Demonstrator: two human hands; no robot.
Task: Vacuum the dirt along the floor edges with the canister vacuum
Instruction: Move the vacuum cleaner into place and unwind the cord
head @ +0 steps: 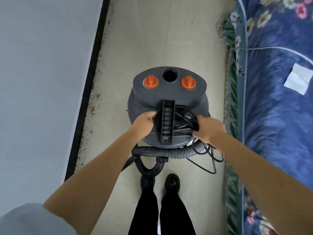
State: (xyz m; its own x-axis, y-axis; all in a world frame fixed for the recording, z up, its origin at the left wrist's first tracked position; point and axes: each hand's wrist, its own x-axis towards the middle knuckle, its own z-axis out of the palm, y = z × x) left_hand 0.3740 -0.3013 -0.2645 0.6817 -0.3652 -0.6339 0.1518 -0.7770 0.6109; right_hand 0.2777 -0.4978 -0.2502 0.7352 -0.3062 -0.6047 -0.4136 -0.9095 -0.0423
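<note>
A dark grey canister vacuum (167,92) with two orange knobs and an open round port on top stands on the pale floor in front of me. A black power cord (183,118) lies coiled on its lid beside the carry handle (167,121). My right hand (209,128) grips the cord bundle at the lid's right side. My left hand (145,121) rests on the lid's left side, its fingers curled at the cord recess. The ribbed hose (169,150) curls on the floor behind the canister. Brown dirt (94,106) runs along the black baseboard at left.
A white wall (42,82) with a black baseboard (88,92) borders the left. A bed with a blue floral cover (274,99) lines the right. More cord loops lie on the floor (211,163). My black shoes (160,184) stand just behind the hose.
</note>
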